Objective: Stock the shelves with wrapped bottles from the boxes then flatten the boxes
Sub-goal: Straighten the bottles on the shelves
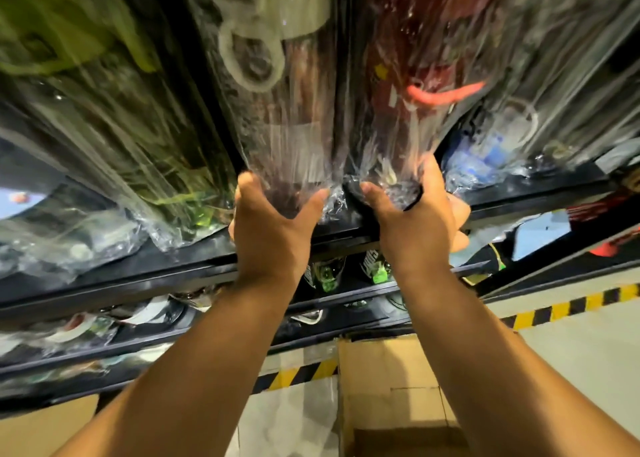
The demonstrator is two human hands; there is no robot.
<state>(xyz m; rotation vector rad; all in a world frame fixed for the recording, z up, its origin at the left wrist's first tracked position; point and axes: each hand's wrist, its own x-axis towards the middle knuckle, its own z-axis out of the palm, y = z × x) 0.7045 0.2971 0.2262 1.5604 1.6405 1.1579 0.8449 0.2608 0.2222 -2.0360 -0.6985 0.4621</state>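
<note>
Centrally, the base of a dark wrapped bottle is gripped by the left hand, thumb and fingers curled round it. Just beside it, the base of a red wrapped bottle is gripped likewise by the right hand. Both bottles are seen at the shelf front edge, mid-frame. A green wrapped bottle is noted at upper left, and a cardboard box at bottom centre.

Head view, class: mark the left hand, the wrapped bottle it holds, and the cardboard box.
left hand (273,224), head view, back of the hand.
wrapped bottle (280,138), head view, its film-covered body.
cardboard box (391,380), head view, its upper face.
</note>
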